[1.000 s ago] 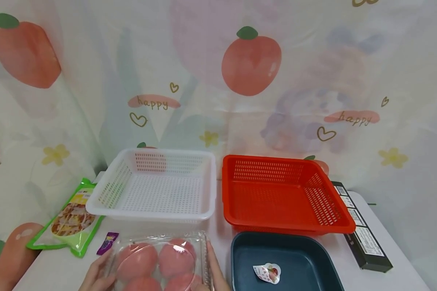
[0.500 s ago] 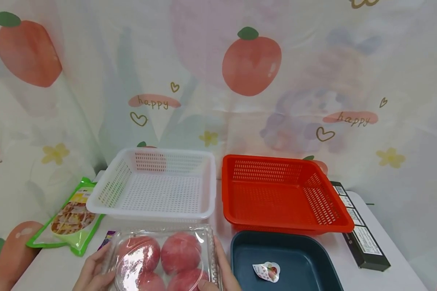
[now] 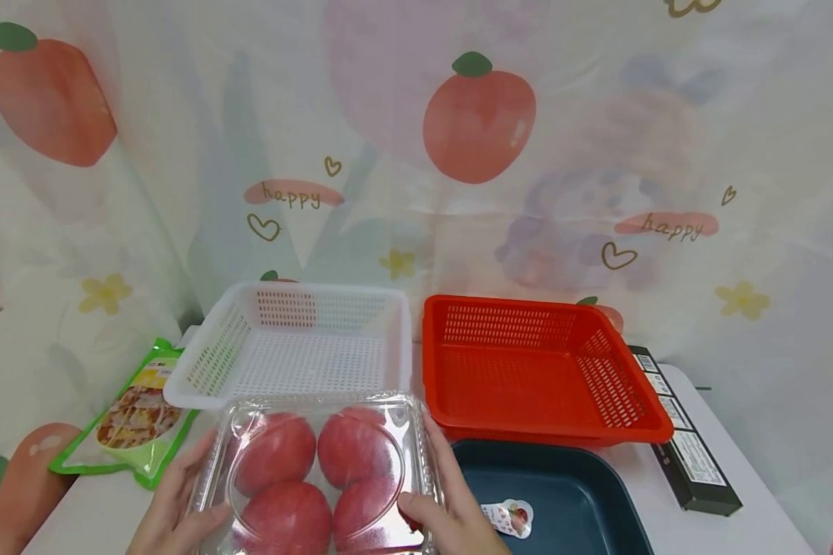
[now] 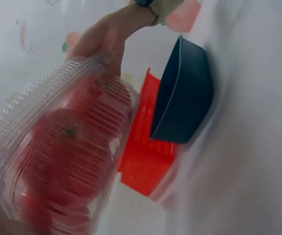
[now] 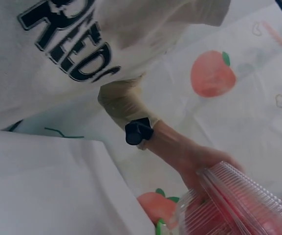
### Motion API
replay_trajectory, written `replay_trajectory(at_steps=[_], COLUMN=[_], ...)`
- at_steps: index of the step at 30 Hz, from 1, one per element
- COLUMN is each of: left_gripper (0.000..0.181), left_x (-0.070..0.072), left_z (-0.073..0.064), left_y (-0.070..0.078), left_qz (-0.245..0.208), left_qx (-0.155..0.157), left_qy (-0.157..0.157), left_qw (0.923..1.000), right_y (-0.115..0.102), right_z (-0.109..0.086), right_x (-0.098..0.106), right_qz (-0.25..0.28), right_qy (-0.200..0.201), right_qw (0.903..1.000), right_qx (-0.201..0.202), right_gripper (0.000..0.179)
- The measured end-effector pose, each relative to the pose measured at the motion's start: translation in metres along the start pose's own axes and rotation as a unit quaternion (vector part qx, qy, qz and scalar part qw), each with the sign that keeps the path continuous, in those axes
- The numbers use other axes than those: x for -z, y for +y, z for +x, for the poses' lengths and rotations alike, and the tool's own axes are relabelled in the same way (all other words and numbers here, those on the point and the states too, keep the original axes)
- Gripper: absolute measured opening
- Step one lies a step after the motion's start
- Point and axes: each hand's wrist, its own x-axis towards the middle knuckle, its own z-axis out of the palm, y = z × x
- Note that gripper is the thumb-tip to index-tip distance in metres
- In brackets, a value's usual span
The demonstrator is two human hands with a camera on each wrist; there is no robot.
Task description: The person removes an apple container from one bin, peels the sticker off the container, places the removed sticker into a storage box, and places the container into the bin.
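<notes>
A clear plastic clamshell box (image 3: 319,399) of several red, tomato-like fruits (image 3: 286,518) is held between both hands, above the table's front. My left hand (image 3: 175,505) grips its left side, thumb on the lid. The right hand (image 3: 454,493) grips the opposite side, with its thumb over the lid's edge. In the left wrist view the ribbed box (image 4: 33,93) looks raised off the table, and the right hand (image 4: 104,44) is at its far end. The right wrist view shows the left hand (image 5: 202,159) on the box's other end. Most fingers are hidden behind the box.
Behind the box stand a white basket (image 3: 319,351) and, to its right, a red basket (image 3: 514,378). A dark blue tray (image 3: 569,493) holds a small white packet (image 3: 518,518). A green food bag (image 3: 139,420) lies left; a long black box (image 3: 697,462) lies right.
Both hands have raised the fruit box, and it has come up and slightly right in the head view. It now covers the white basket's front edge, and the small purple packet is hidden.
</notes>
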Motion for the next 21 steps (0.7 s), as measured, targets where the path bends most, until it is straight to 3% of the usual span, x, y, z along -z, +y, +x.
replay_trajectory(at_steps=[4,6,8,12,14,17,21], left_gripper=[0.080,0.084,0.083,0.074,0.070,0.068,0.068], left_x=[0.005,0.005,0.005,0.004,0.005,0.007,0.009], left_z=[0.007,0.010,0.011,0.016,0.022,0.035,0.049], left_y=[0.022,0.032,0.040,0.061,0.071,0.079,0.080], left_qz=[0.032,0.031,0.002,-0.063,-0.042,0.015,0.032], left_qx=[0.080,0.094,0.097,0.138,0.125,0.076,0.021], left_qy=[-0.052,-0.080,-0.110,-0.137,-0.141,-0.130,-0.116], left_qw=[0.9949,0.9919,0.9892,0.9788,0.9812,0.9885,0.9926], right_y=[-0.017,-0.023,-0.028,-0.037,-0.041,-0.044,-0.044], right_z=[0.004,0.006,0.007,0.012,0.016,0.023,0.032], right_x=[0.001,0.002,0.002,0.001,-0.001,-0.004,-0.007], right_qz=[-0.036,-0.050,-0.050,-0.038,-0.043,-0.061,-0.093], right_qy=[0.032,0.037,0.033,0.031,0.036,0.048,0.067], right_qw=[0.9986,0.9979,0.9981,0.9988,0.9984,0.9970,0.9931], right_qx=[-0.022,-0.019,-0.010,-0.007,-0.003,0.010,0.029], right_gripper=[0.080,0.079,0.077,0.078,0.079,0.082,0.084])
